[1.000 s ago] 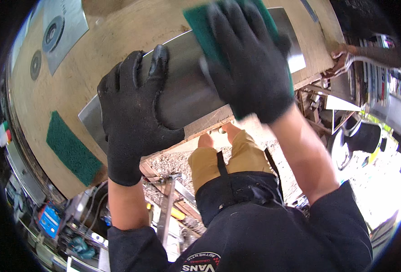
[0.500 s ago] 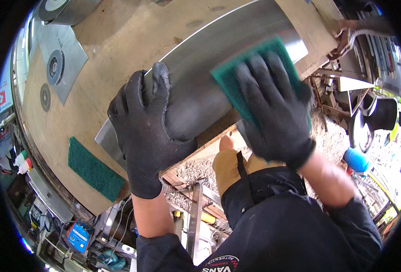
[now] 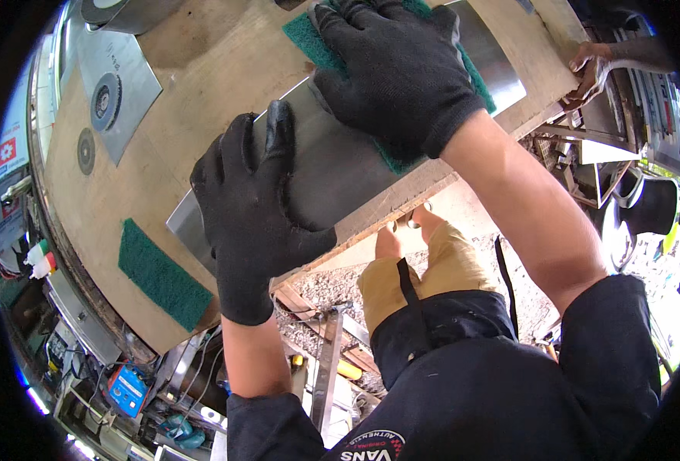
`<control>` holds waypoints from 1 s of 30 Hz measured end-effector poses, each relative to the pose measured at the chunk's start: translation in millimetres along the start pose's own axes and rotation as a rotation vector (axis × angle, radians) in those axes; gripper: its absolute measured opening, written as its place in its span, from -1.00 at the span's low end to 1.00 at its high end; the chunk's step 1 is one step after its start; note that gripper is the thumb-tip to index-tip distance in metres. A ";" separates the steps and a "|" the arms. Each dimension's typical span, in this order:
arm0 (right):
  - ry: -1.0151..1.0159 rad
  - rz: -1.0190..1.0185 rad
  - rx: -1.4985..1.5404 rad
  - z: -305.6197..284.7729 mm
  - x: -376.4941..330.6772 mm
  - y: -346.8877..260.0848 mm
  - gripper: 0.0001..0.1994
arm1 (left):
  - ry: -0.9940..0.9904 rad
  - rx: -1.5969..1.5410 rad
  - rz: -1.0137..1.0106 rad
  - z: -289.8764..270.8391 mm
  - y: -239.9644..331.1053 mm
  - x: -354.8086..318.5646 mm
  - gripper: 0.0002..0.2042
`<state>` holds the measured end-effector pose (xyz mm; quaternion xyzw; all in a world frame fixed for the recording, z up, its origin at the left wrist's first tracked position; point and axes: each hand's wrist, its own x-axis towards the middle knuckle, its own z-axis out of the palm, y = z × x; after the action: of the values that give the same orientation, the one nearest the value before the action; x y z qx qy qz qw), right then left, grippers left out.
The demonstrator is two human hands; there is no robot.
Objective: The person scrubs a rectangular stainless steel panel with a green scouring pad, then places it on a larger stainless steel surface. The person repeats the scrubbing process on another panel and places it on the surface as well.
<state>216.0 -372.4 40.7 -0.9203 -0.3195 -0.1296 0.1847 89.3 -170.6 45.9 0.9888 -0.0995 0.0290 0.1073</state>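
Observation:
A long, shiny grey metal sheet point(image 3: 332, 169) lies along the near edge of the wooden board. My left hand point(image 3: 248, 203), in a black glove, rests with fingers apart on the left part of the sheet. My right hand point(image 3: 401, 77), gloved in black too, presses a green abrasive pad point(image 3: 306, 40) against the sheet's right part. Its fingers reach over the sheet's far edge, and the palm hides most of the pad. A second green abrasive pad point(image 3: 163, 275) lies on the board, left of my left wrist.
On the wooden board point(image 3: 228, 65) lie a flap disc point(image 3: 107, 101) on a smaller metal plate point(image 3: 139, 65), and a thin dark disc point(image 3: 86, 150). Another person's hand point(image 3: 588, 71) touches the board's right end. A blue box point(image 3: 129, 390) and cables sit below left.
My right hand has slid the pad away from me and to the left, toward the sheet's far edge. My left hand stays on the sheet.

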 end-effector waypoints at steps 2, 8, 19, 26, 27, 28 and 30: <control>0.018 0.003 0.013 -11.4 -3.7 -6.7 -0.44 | -0.011 0.022 -0.012 1.0 -1.1 -2.6 0.30; -0.223 0.247 -0.129 -58.4 -146.7 -38.6 -0.16 | -0.024 0.020 -0.034 -4.6 8.5 -3.3 0.31; -0.172 0.236 0.046 -72.8 -182.9 -34.5 -0.18 | 0.019 0.051 -0.007 -30.0 -4.3 -18.2 0.52; -0.140 0.099 0.074 -106.2 -180.0 -62.1 -0.20 | -0.094 0.096 -0.038 -46.2 -40.9 -46.5 0.60; -0.173 0.114 0.080 -103.7 -168.1 -66.4 -0.20 | -0.112 0.109 -0.021 -43.2 -41.8 -43.5 0.60; -0.209 0.134 0.091 -102.1 -153.6 -69.5 -0.20 | -0.144 0.063 -0.031 -40.4 -40.7 -40.3 0.59; -0.227 0.145 0.077 -90.8 -137.2 -72.3 -0.19 | -0.208 -0.030 -0.049 -37.1 -37.3 -32.4 0.57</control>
<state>54.5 -432.4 91.9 -0.9420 -0.2755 0.0013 0.1916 63.8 -120.6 71.8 0.9869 -0.0864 -0.0777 0.1118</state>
